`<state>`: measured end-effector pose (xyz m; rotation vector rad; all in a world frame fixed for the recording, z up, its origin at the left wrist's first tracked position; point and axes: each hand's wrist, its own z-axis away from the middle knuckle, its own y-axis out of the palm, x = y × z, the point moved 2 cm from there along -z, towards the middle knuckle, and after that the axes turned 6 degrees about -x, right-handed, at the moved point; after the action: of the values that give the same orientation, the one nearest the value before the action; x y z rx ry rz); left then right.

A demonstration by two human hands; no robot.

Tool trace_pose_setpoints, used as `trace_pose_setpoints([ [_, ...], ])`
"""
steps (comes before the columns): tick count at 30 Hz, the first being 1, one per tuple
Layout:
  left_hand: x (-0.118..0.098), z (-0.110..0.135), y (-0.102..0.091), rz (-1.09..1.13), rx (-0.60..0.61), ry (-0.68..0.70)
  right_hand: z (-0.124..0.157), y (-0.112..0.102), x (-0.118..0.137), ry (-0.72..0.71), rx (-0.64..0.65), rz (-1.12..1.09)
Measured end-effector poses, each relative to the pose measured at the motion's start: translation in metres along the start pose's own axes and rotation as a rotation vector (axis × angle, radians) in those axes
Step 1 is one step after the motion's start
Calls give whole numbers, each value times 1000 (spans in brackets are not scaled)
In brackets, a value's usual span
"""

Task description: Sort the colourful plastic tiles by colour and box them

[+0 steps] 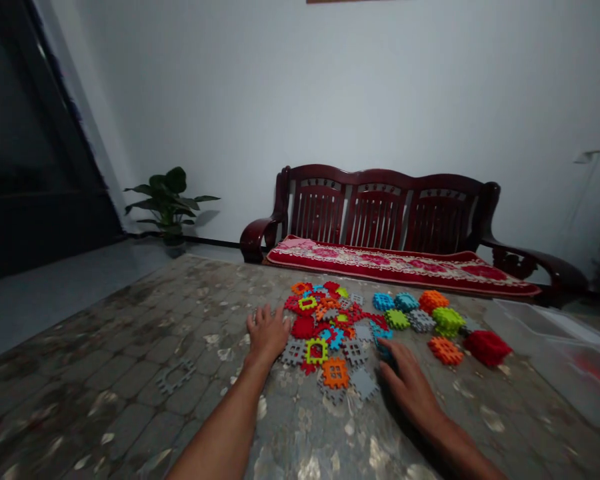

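Plain white wall (330,80) behind. Stone-pattern glossy surface (130,373) fills the foreground, with open room on its left half and near edge. Dark red wooden settee (380,207) with red patterned cushion (405,263) sits just past the far edge. Clear plastic bin (555,347) blocks the right side. Green potted plant (167,200) stands on the floor, far left.

Pile of multicolour toothed plastic tiles (330,320) lies mid-surface, assembled tile cubes (447,320) just to its right. Left hand (267,333) lies flat, fingers spread, touching the pile's left edge. Right hand (410,387) is palm down, fingertips on a blue toothed tile (383,340); grip cannot be told. Lone grey toothed tile (175,377) lies well apart, left.
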<state>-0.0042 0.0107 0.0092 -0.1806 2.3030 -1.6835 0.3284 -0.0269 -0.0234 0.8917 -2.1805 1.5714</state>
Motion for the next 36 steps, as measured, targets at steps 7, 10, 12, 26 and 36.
trace_pose_setpoints([
  [7,1,2,-3,33,18,18,-4,16,6,-44,46,3],
  [10,1,2,-3,45,23,25,-5,15,14,-69,56,-19],
  [12,1,2,-3,55,27,36,-3,14,18,-78,42,-30],
  [26,2,3,-4,118,35,135,7,-2,15,-89,-298,39],
  [36,4,0,4,145,23,126,12,2,12,-89,-196,-50],
])
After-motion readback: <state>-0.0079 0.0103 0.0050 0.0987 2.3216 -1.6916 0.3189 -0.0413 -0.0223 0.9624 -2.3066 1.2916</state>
